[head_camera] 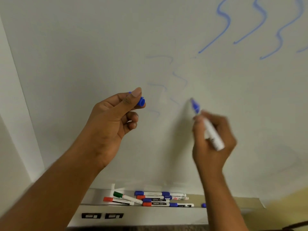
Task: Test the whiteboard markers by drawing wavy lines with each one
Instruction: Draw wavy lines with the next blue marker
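Left hand (115, 120), at 9 o'clock of centre, pinches a blue cap (141, 102) between thumb and forefinger, the other fingers curled, clear of the whiteboard (83, 47). Below, at 6 o'clock, the metal tray (150, 214) carries a cluster of capped markers (150, 200): one green, several red and blue. Right hand (215, 137), at 4 o'clock, grips an uncapped blue marker (208, 129), its tip at or just off the board; contact cannot be confirmed. Faint wavy lines (180, 79) at centre. Bold blue wavy lines (225, 22) at 1 o'clock.
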{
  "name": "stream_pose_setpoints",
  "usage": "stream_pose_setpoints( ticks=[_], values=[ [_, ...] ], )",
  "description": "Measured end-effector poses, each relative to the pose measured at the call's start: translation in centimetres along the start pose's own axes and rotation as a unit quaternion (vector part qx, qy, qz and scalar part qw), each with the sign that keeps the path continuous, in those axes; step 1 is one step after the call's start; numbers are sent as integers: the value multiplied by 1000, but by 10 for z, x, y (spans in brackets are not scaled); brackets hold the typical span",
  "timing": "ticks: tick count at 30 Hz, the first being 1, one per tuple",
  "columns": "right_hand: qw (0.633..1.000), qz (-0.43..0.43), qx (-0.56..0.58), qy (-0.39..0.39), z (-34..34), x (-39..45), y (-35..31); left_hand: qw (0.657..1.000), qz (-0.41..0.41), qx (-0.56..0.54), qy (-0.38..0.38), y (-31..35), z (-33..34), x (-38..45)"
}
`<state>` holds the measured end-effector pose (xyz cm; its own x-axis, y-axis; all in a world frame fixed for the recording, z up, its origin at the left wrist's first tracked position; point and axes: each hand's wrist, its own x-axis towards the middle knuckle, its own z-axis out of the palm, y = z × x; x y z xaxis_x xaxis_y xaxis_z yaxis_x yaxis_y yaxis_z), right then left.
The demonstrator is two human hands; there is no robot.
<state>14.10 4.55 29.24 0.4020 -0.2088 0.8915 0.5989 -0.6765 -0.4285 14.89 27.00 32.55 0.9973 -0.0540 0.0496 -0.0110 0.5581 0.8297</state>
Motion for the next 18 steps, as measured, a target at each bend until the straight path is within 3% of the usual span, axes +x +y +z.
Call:
stream_pose_setpoints(
  ticks=[3, 5, 9, 13, 16, 18],
  values=[
    [996, -13, 34, 81, 2, 50, -10, 1000, -7, 3, -2, -3, 3, -2],
    [995, -19, 43, 85, 6, 65, -13, 1000, -8, 3, -6, -3, 3, -3],
    [998, -58, 1, 19, 9, 49, -10, 1000, -3, -1, -6, -1, -1, -5],
    [997, 13, 9, 82, 7, 24, 1, 1000, 1, -2, 1, -2, -5, -4],
    [1000, -3, -26, -13, 2, 2, 11, 1000, -3, -1, -4, -3, -3, -3],
    [999, 13, -38, -11, -2, -10, 17, 1000, -8, -2, -7, -4, -1, -2]
  ],
)
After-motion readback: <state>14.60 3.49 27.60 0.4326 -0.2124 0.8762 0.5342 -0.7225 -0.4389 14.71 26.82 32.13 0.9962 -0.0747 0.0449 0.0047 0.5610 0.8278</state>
